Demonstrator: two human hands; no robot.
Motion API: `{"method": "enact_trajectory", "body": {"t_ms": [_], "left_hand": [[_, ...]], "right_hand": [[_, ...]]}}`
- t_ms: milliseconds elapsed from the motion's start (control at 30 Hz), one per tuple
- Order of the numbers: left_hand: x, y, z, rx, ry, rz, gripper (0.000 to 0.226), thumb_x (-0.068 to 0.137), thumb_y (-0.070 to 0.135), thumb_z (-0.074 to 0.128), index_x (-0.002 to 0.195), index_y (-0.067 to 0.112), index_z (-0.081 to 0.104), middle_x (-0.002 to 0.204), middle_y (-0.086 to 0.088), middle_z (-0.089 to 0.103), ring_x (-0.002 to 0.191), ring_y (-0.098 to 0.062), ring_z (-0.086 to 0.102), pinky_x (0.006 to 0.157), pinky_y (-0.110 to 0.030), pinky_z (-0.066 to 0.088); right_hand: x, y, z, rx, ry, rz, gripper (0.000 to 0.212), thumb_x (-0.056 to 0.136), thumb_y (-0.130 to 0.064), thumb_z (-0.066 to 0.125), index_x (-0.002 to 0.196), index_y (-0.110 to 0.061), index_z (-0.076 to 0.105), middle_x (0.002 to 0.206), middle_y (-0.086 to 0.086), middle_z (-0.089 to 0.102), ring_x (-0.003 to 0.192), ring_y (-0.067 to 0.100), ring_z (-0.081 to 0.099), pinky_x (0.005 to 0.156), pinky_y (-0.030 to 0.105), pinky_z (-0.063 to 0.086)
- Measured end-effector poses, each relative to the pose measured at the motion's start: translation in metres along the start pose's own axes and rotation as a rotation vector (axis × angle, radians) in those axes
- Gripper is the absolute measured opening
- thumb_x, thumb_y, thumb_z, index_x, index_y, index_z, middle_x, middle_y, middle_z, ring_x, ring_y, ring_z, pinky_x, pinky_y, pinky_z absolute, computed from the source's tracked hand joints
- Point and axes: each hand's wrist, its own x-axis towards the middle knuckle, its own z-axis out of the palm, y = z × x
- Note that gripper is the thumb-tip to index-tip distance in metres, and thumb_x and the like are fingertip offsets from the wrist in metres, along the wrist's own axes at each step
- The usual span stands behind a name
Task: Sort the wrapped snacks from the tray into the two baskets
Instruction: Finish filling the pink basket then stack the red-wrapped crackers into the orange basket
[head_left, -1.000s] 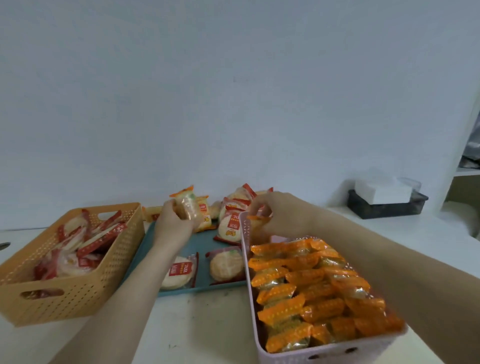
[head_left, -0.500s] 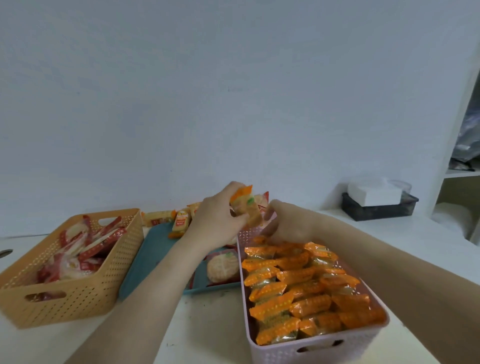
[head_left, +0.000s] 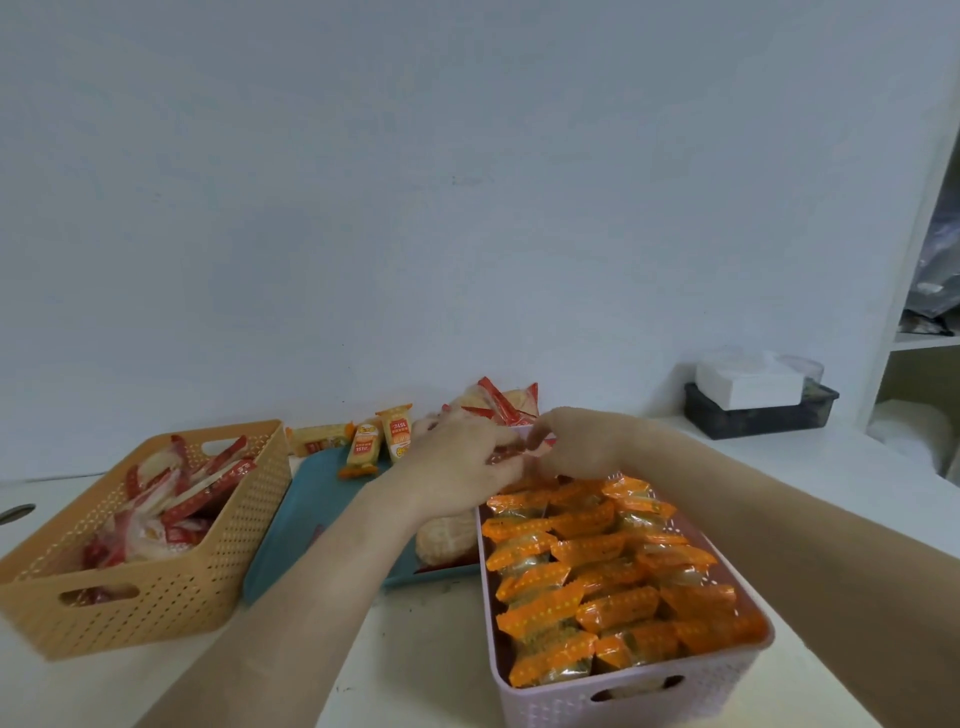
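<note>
- Curls the left hand (head_left: 462, 465) round a small wrapped snack (head_left: 506, 453), only a reddish-orange scrap of it visible, above the far end of the lilac basket (head_left: 639, 696).
- Holds the right hand (head_left: 579, 447) just beside the left, fingertips bent toward that snack; cannot tell whether pinching or merely touching it.
- Shows the lilac basket on the white table (head_left: 426, 649) at the right, packed with rows of orange-wrapped snacks (head_left: 597, 577).
- Has the teal tray (head_left: 296, 525) between the two baskets, bearing two yellow packets (head_left: 397, 434) upright at its far edge, a round cracker (head_left: 441, 540) against the lilac basket, and a heap of red-wrapped crackers (head_left: 498, 402) behind the hands.
- Shows the orange basket (head_left: 156, 613) at the left, holding red-and-white wrapped rounds (head_left: 171, 499).
- Shows a black box (head_left: 758, 418) topped with a white block, far right by the wall.
</note>
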Motion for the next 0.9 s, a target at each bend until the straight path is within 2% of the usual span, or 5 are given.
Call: {"method": "enact_trajectory", "body": {"t_ms": [333,533,667,733,900], "left_hand": [[-0.006,0.011,-0.009,0.305,-0.108,-0.077,0.032,0.091,0.038,0.041,0.112,0.028,0.063,0.119,0.001,0.050,0.122,-0.021,0.036,0.106,-0.050,0.023],[-0.013,-0.017,-0.013,-0.205,0.250,-0.084,0.033,0.096,0.022,0.049,0.128,0.027,0.055,0.109,0.009,0.054,0.103,-0.008,0.050,0.085,-0.022,0.040],[-0.006,-0.071,-0.014,-0.157,0.417,-0.395,0.038,0.090,0.021,0.055,0.128,0.023,0.056,0.123,-0.001,0.056,0.112,-0.018,0.052,0.090,-0.031,0.043],[0.003,-0.095,-0.005,-0.081,0.356,-0.551,0.042,0.088,0.019,0.055,0.130,0.021,0.054,0.129,-0.007,0.052,0.119,-0.027,0.049,0.093,-0.035,0.041],[0.021,-0.146,0.026,0.003,0.073,-0.749,0.068,0.087,0.037,0.058,0.146,0.018,0.030,0.155,-0.011,0.021,0.143,-0.037,0.018,0.109,-0.045,0.032]], "right_hand": [[0.016,-0.002,0.006,0.080,-0.064,-0.042,0.036,0.096,-0.025,0.055,0.129,-0.011,0.058,0.113,0.007,0.068,0.095,0.019,0.068,0.092,0.035,0.053],[0.026,-0.031,-0.025,-0.202,0.158,-0.085,0.027,0.092,-0.022,0.054,0.113,-0.012,0.068,0.117,0.007,0.066,0.104,0.023,0.062,0.091,0.036,0.051],[0.042,-0.071,-0.044,-0.007,0.151,-0.186,0.029,0.091,-0.014,0.054,0.118,-0.011,0.066,0.104,0.001,0.066,0.089,0.015,0.063,0.073,0.024,0.049],[0.063,-0.093,-0.036,0.037,0.067,-0.193,0.032,0.092,-0.014,0.054,0.123,-0.010,0.062,0.093,-0.003,0.062,0.079,0.013,0.061,0.066,0.024,0.051],[0.128,-0.127,0.009,-0.227,-0.129,-0.160,0.049,0.092,-0.022,0.056,0.137,-0.007,0.047,0.136,0.012,0.053,0.116,0.029,0.058,0.089,0.036,0.053]]}}
